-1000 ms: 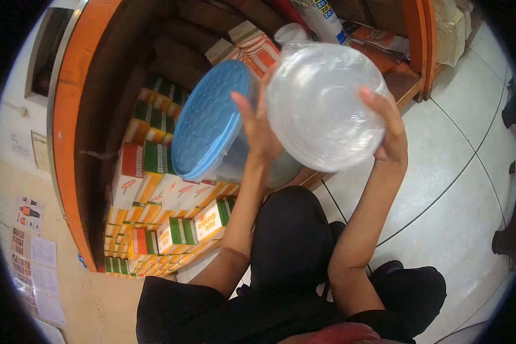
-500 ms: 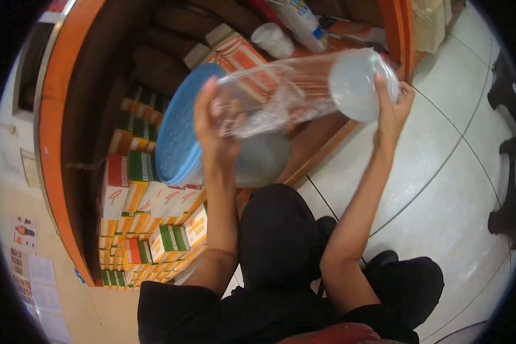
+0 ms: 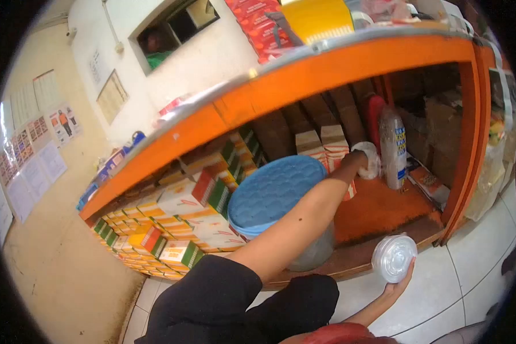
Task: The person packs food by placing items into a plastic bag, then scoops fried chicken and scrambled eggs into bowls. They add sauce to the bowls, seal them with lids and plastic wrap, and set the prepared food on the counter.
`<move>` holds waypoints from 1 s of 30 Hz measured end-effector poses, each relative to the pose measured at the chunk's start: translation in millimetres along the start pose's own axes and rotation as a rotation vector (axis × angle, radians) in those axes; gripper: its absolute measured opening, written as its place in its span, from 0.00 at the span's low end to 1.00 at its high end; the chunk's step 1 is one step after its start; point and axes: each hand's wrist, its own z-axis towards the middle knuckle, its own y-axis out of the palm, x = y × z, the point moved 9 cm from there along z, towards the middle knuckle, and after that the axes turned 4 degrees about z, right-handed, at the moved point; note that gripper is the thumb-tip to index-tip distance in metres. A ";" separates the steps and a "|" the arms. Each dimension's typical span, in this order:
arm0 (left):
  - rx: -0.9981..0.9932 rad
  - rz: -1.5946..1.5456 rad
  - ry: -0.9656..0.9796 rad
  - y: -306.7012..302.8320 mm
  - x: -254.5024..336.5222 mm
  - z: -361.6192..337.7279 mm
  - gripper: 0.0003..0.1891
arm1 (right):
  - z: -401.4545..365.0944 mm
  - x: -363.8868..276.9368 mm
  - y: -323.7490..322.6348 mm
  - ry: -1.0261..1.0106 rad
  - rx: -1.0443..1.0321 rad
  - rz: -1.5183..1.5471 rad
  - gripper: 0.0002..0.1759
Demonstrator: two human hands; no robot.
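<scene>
My left arm reaches over the blue lid of a bucket into the orange shelf. At its end my left hand is at a white crumpled plastic item; the fingers are mostly hidden. Low on the right, my right hand is closed round a stack of clear round plastic lids or containers, outside the shelf. Just right of the white item stands a plastic-wrapped bottle or sleeve with a blue and yellow label.
Stacked yellow, green and white boxes fill the shelf's left part. The orange counter edge runs overhead, with packages on top. Grey-white floor tiles lie in front. A person is partly visible through the wall opening.
My left hand has let go of the clear plastic wrapping and moved into the shelf. My right hand, still holding the clear stack, is lower in view. The view has turned toward the counter.
</scene>
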 end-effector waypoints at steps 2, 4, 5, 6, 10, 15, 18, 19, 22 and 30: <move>-0.318 0.315 0.067 26.3 31.8 -52.6 0.30 | -19.5 -27.3 21.9 -0.133 0.145 -0.028 0.35; -0.600 0.417 0.182 49.0 73.9 -125.3 0.31 | -87.9 -72.7 61.7 -0.385 0.581 -0.342 0.33; -0.694 0.342 0.226 54.3 96.2 -168.9 0.32 | -108.4 -86.0 88.6 -0.389 0.581 -0.369 0.33; -0.754 0.173 0.222 54.4 117.3 -214.3 0.33 | -125.1 -97.2 118.4 -0.377 0.546 -0.442 0.33; -0.652 -0.698 -0.140 -45.6 176.5 -370.0 0.46 | -204.6 -130.5 276.1 -0.060 0.245 -0.552 0.30; -0.419 -1.299 -0.534 -199.9 198.6 -499.4 0.44 | -324.7 -109.2 469.3 0.390 0.051 -0.576 0.20; -0.166 -0.999 -0.376 -312.9 209.6 -534.8 0.38 | -375.5 -97.7 537.4 0.385 -0.107 -0.867 0.18; -0.052 -0.887 -0.358 -357.1 217.6 -544.6 0.35 | -390.7 -89.9 558.7 0.370 -0.169 -0.944 0.17; 0.189 -0.873 -0.353 -437.9 211.0 -582.2 0.41 | -432.6 -33.9 622.3 0.444 -0.372 -0.958 0.15; 0.751 -0.051 -0.412 -663.7 125.5 -720.9 0.58 | -587.2 206.1 744.5 0.999 -0.920 -0.882 0.30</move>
